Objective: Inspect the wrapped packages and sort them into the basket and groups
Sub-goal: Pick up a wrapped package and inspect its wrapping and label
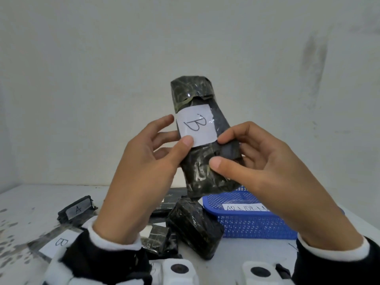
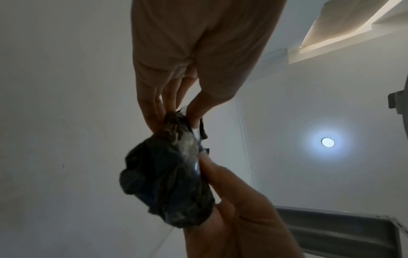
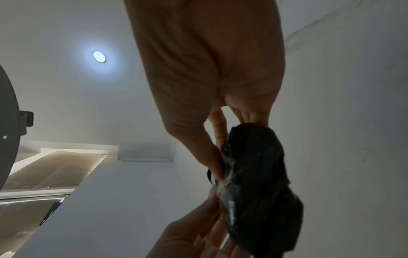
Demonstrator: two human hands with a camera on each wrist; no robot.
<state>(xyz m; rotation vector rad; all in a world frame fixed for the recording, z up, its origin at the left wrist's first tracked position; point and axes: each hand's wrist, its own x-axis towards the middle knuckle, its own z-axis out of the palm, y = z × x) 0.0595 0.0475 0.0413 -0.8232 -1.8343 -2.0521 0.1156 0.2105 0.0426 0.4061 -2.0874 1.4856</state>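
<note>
Both hands hold one black wrapped package [image 1: 202,138] raised above the bench [image 1: 24,204], roughly upright and leaning slightly. A white paper label [image 1: 196,126] marked "B" faces the wearer on its front.

The left hand [image 1: 141,161] grips the package from its left side: the thumb presses on the lower corner of the label while the fingers reach round behind. The right hand [image 1: 265,161] grips from the other side, with the thumb laid across the lower front of the wrapping and a fingertip pinching a loose flap of black wrap at the label's right edge. In the left wrist view the package [image 2: 167,185] sits crumpled between the fingers of both hands; the right wrist view shows the same bundle [image 3: 258,183] against the ceiling, too dark for detail.

Below the hands, on the bench, lies a cluster of further black packages. One large unlabelled-side package [image 1: 195,227] sits directly beneath the held one. To the left of the left hand lies a package marked "A" [image 1: 77,209], and nearer the left wrist another marked "B" [image 1: 59,242].

A blue mesh basket [image 1: 246,219] stands under the right hand, just beside the large package. It carries a white handwritten tag [image 1: 244,207], partly hidden by the right hand and not legible in full.
</note>
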